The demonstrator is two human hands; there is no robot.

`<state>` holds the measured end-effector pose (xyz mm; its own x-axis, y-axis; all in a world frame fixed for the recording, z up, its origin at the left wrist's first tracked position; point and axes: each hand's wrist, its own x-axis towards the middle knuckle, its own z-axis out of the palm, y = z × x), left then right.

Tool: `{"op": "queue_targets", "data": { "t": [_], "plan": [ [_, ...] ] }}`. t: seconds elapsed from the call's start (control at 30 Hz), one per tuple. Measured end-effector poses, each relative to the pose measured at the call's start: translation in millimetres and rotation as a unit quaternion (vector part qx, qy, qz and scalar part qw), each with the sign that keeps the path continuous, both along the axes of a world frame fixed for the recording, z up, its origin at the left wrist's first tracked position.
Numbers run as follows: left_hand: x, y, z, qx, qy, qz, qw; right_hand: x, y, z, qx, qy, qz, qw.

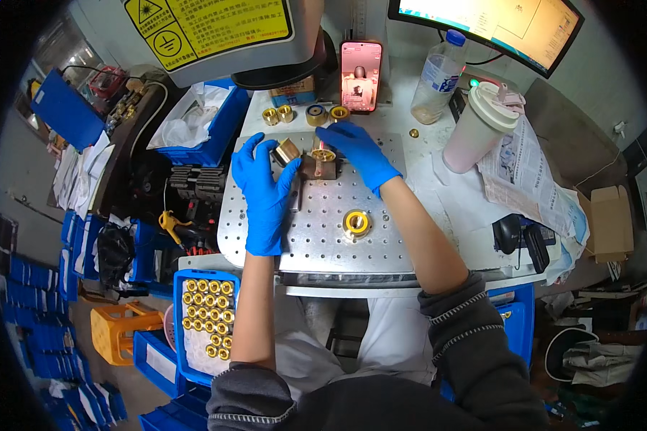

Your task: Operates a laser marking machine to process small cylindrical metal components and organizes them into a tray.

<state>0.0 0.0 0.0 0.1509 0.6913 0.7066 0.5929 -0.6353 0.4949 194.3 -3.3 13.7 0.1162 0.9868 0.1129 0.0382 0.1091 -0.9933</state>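
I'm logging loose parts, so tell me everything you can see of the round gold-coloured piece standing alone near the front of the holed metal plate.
The round gold-coloured piece looks like shiny brass. A bright yellow ring surrounds a central opening that faces up toward the camera; whether it goes right through, I cannot tell. It sits on the holed metal plate, right of the plate's middle, apart from the left hand and right hand. Only the plate appears to touch it.

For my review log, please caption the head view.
The blue-gloved left hand holds a tilted brass cylinder while the right hand is at a round brass fitting, above a perforated metal plate.
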Motion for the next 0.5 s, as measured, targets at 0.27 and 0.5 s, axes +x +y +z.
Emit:
{"op": "queue_targets", "data": {
  "t": [0.27, 0.5],
  "plan": [
    [-10.1, -6.8, -4.4, 0.022, 0.086, 0.095, 0.991, -9.1, 4.1, -8.1, -0.002, -0.160, 0.014, 0.987],
    [-12.0, -7.0, -7.2, 0.007, 0.093, 0.084, 0.992, -10.2, -0.1, -4.8, -0.007, -0.188, 0.007, 0.982]
  ]
}}
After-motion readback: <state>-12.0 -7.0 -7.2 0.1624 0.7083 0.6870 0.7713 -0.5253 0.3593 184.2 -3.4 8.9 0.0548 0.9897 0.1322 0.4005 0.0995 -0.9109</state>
